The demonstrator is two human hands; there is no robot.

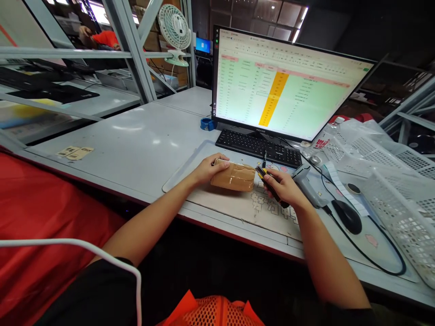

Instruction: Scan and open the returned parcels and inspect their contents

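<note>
Just above the desk mat [238,210], a small brown package [234,177] with shiny tape on it is gripped at its left end by my left hand [212,167]. My right hand [281,183] is closed around a black and yellow utility knife [272,184]. The knife's front end points at the package's right end; whether it touches is too small to tell. Close to my right hand lies a grey barcode scanner [310,188] with a cable. A pen [264,159] stands up behind the knife.
A keyboard [256,147] and a monitor [282,86] stand behind the package. To the right are a black mouse [347,216], loose cables and white perforated baskets [397,213]. A blue tape roll [207,124] sits left of the monitor. A metal frame [131,50] borders the left.
</note>
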